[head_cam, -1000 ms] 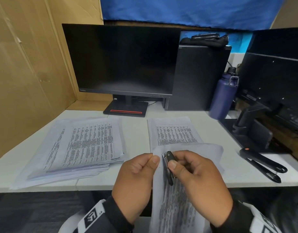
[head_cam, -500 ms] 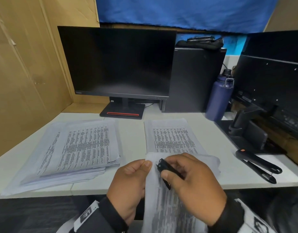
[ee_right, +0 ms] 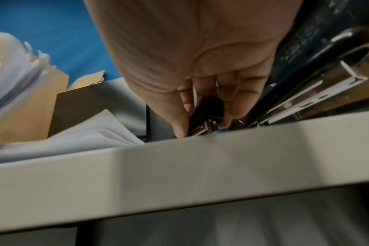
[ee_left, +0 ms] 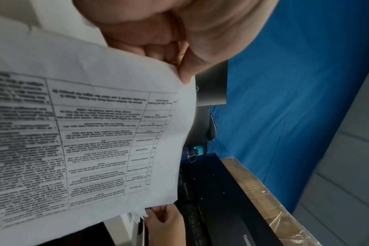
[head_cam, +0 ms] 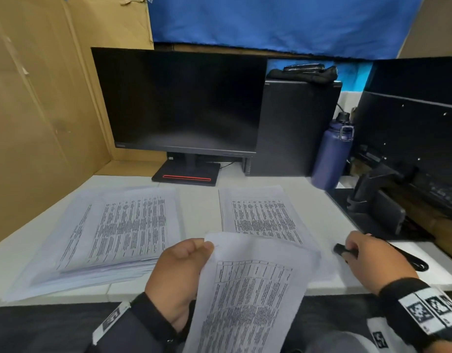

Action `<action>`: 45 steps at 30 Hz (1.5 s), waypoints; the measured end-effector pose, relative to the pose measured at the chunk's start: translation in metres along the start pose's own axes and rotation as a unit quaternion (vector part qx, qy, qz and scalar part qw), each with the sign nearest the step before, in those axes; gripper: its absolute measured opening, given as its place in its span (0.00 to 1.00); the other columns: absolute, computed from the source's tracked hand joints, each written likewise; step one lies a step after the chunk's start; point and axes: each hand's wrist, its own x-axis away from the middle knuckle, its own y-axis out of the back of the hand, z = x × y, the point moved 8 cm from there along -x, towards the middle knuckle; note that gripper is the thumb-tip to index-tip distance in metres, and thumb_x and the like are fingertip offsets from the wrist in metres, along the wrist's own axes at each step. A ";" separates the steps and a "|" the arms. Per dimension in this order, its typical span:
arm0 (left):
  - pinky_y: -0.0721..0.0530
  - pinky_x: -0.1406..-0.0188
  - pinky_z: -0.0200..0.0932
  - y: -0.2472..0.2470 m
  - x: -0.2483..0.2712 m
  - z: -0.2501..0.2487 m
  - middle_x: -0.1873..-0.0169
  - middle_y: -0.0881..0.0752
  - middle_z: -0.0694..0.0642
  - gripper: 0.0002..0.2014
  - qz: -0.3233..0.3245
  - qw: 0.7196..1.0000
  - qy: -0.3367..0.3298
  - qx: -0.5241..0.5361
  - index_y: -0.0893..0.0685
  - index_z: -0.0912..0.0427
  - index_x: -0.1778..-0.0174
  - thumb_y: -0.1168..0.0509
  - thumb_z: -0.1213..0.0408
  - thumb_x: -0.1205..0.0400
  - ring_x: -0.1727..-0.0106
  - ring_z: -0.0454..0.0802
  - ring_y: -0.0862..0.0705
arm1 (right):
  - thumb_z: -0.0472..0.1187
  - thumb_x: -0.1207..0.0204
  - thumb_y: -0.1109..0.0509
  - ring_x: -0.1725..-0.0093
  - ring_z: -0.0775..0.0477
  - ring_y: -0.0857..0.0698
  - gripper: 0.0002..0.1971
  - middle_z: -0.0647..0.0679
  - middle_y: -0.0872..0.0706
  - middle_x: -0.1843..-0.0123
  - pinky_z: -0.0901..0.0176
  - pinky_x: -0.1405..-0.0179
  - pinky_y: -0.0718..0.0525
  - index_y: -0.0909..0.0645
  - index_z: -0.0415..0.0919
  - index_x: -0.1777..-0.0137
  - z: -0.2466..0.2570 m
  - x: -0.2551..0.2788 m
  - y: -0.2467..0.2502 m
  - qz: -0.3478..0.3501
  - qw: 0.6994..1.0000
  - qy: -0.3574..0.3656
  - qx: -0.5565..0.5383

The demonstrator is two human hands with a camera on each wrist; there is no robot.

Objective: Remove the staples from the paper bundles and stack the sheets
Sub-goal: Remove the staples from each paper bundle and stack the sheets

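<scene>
My left hand (head_cam: 184, 271) pinches the top left corner of a printed paper bundle (head_cam: 248, 296) held over the desk's front edge; thumb and fingers (ee_left: 179, 66) clamp that corner in the left wrist view, where the bundle (ee_left: 95, 133) fills the left side. My right hand (head_cam: 372, 258) is off to the right, low over the desk, gripping a small black staple remover (head_cam: 343, 250). In the right wrist view the staple remover (ee_right: 209, 113) shows metal jaws between my fingertips. A thick stack of sheets (head_cam: 113, 233) lies at the left, a thinner stack (head_cam: 263, 215) in the middle.
A black monitor (head_cam: 179, 98) stands behind the stacks, a computer tower (head_cam: 296, 128) and a blue bottle (head_cam: 332, 154) to its right. A second monitor's stand (head_cam: 377, 205) and a black stapler (head_cam: 411, 258) occupy the right side. The white desk edge (ee_right: 200, 166) runs below my right hand.
My right hand has pulled the staple remover away from the bundle's corner and carried it right, down toward the desk. The left hand keeps the bundle, now tilted.
</scene>
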 end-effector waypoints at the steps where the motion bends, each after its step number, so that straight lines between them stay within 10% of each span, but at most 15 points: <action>1: 0.23 0.82 0.34 -0.002 0.001 0.000 0.73 0.10 0.59 0.10 0.003 1.000 -0.002 0.005 0.10 0.69 0.52 0.34 0.68 0.12 0.82 0.46 0.18 | 0.46 0.22 0.27 0.55 0.46 0.16 0.05 0.50 0.12 0.54 0.49 0.49 0.13 0.21 0.53 0.54 0.004 0.001 0.004 -0.015 1.000 0.007 0.002; 4: 0.22 0.81 0.35 -0.007 0.005 0.001 0.74 0.10 0.57 0.11 0.014 1.000 -0.016 0.003 0.10 0.69 0.54 0.34 0.68 0.12 0.81 0.44 0.18 | 0.45 0.24 0.26 0.46 0.44 0.18 0.09 0.48 0.14 0.45 0.44 0.44 0.15 0.17 0.49 0.45 0.036 0.016 0.034 -0.122 0.990 0.066 -0.012; 7: 0.19 0.65 0.42 -0.010 0.005 0.004 0.69 0.10 0.61 0.14 0.024 0.998 -0.042 -0.028 0.09 0.63 0.61 0.33 0.65 0.12 0.72 0.51 0.17 | 0.41 0.26 0.28 0.60 0.47 0.20 0.05 0.52 0.19 0.60 0.48 0.61 0.17 0.23 0.49 0.56 0.097 0.065 0.070 -0.206 0.952 0.195 -0.119; 14: 0.17 0.44 0.74 -0.028 0.018 -0.001 0.65 0.12 0.68 0.14 0.084 0.977 -0.140 -0.136 0.14 0.53 0.61 0.32 0.46 0.22 0.61 0.53 0.19 | 0.52 0.23 0.36 0.60 0.59 0.20 0.03 0.61 0.20 0.62 0.60 0.62 0.19 0.24 0.56 0.54 0.177 0.123 0.046 -0.060 0.905 0.364 -0.213; 18: 0.19 0.54 0.62 -0.031 0.018 0.002 0.67 0.12 0.65 0.11 0.108 0.980 -0.125 -0.115 0.12 0.55 0.62 0.31 0.51 0.23 0.63 0.53 0.18 | 0.47 0.23 0.33 0.61 0.56 0.21 0.01 0.60 0.20 0.62 0.57 0.62 0.18 0.22 0.52 0.55 0.182 0.131 0.046 -0.102 0.887 0.415 -0.174; 22: 0.21 0.54 0.53 -0.037 0.022 0.008 0.67 0.11 0.59 0.11 0.137 0.979 -0.107 -0.104 0.10 0.57 0.61 0.29 0.52 0.23 0.63 0.52 0.18 | 0.49 0.24 0.35 0.68 0.55 0.23 0.05 0.59 0.23 0.68 0.58 0.68 0.23 0.24 0.53 0.61 0.180 0.129 0.043 -0.120 0.901 0.377 -0.178; 27: 0.21 0.57 0.51 -0.036 0.017 0.017 0.61 0.11 0.73 0.14 0.120 0.970 -0.127 -0.169 0.10 0.57 0.58 0.30 0.49 0.25 0.65 0.51 0.20 | 0.61 0.29 0.42 0.69 0.56 0.21 0.16 0.53 0.19 0.73 0.61 0.70 0.27 0.25 0.50 0.63 0.170 0.114 0.013 0.027 0.943 0.246 -0.222; 33: 0.21 0.57 0.50 -0.034 0.010 0.027 0.62 0.09 0.70 0.14 0.117 0.972 -0.108 -0.174 0.09 0.57 0.59 0.30 0.48 0.26 0.65 0.51 0.19 | 0.43 0.24 0.34 0.64 0.46 0.14 0.10 0.41 0.12 0.66 0.48 0.57 0.17 0.19 0.39 0.64 0.163 0.100 0.001 0.122 0.928 0.170 -0.308; 39: 0.25 0.60 0.47 -0.026 0.002 0.025 0.72 0.14 0.55 0.10 0.090 0.986 -0.075 -0.119 0.09 0.57 0.65 0.27 0.57 0.20 0.69 0.50 0.23 | 0.45 0.22 0.34 0.67 0.52 0.22 0.03 0.57 0.22 0.58 0.57 0.71 0.24 0.26 0.52 0.52 0.182 0.130 0.032 -0.110 0.905 0.383 -0.148; 45: 0.24 0.59 0.49 -0.030 0.006 0.023 0.71 0.14 0.57 0.09 0.110 0.989 -0.057 -0.081 0.07 0.56 0.65 0.27 0.56 0.25 0.66 0.52 0.21 | 0.41 0.27 0.29 0.61 0.45 0.19 0.02 0.52 0.17 0.54 0.50 0.62 0.21 0.16 0.46 0.56 0.182 0.132 0.041 -0.185 0.885 0.417 -0.092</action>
